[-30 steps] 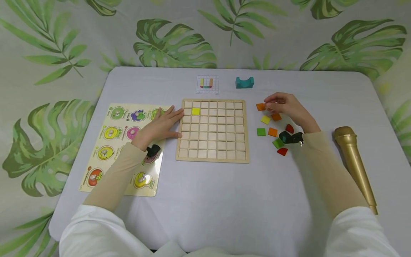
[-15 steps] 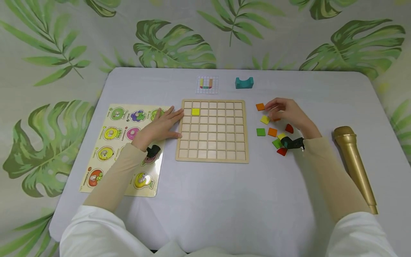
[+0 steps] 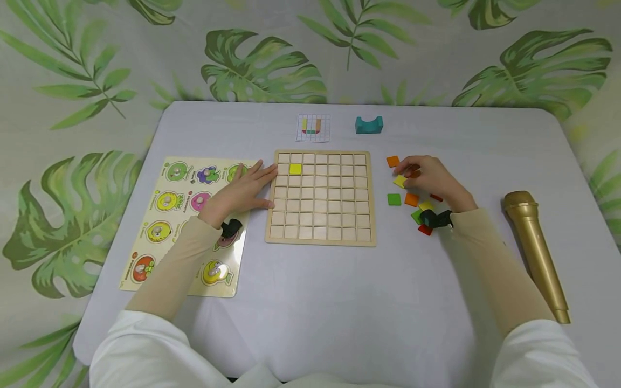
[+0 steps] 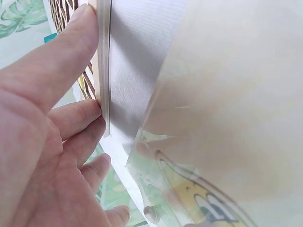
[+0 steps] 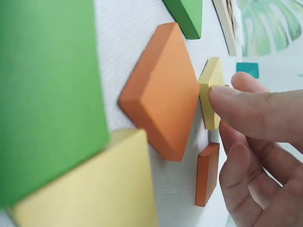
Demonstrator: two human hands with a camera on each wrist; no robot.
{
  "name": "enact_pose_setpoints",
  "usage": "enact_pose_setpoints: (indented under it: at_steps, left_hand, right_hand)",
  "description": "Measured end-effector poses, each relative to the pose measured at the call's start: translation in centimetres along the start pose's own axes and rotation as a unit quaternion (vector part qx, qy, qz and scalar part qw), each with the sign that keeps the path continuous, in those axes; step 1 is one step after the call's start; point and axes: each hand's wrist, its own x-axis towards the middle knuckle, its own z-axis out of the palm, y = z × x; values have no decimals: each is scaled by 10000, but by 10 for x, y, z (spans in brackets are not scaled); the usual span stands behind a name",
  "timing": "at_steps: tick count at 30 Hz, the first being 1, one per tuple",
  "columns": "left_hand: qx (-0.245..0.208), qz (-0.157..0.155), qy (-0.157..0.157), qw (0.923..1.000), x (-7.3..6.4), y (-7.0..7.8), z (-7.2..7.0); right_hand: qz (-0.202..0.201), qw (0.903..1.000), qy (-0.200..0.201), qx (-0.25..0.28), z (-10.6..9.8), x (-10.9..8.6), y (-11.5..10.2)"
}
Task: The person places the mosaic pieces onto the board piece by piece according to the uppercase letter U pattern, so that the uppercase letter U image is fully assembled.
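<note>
The left hand (image 3: 242, 193) rests spread at the left rim of a wooden grid board (image 3: 320, 243); in the left wrist view its thumb and fingertips touch the board's edge. One yellow tile (image 3: 295, 168) sits in the board's upper left area. To the right of the board, the right hand (image 3: 433, 175) pinches a yellow square tile (image 3: 399, 181) between thumb and index finger. In the right wrist view, the thumb covers part of this yellow tile (image 5: 211, 73). An orange tile (image 5: 163, 94) and a green tile (image 5: 47, 94) lie nearer that camera.
A fruit knob puzzle (image 3: 225, 291) lies under the left forearm. Behind the board are a printed pattern card (image 3: 313, 128) and a teal arch block (image 3: 369, 125). A gold microphone (image 3: 536, 253) lies at far right. Loose green (image 3: 394, 199), orange and red pieces surround the right hand.
The right hand has moved down and slightly left, from beside the orange tiles to the yellow tile. The left hand and board have stayed put.
</note>
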Motion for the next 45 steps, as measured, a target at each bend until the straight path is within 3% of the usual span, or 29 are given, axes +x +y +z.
enact_pose_setpoints:
  at_steps: [9, 19, 23, 31, 45]
  left_hand:
    - [25, 39, 61, 10000, 0, 0, 0]
    - [38, 26, 65, 10000, 0, 0, 1]
    - [61, 31, 79, 9999, 0, 0, 1]
    - [104, 38, 99, 9999, 0, 0, 0]
    - [98, 3, 77, 9999, 0, -1, 0]
  right_hand:
    - [-18, 9999, -60, -108, -4, 0, -5]
    - [37, 9988, -118, 475, -3, 4, -17]
    - [74, 9953, -187, 949, 2, 11, -26]
    - [-262, 9854, -426, 1629, 27, 33, -46]
    - [-710, 9831, -504, 1613, 84, 77, -110]
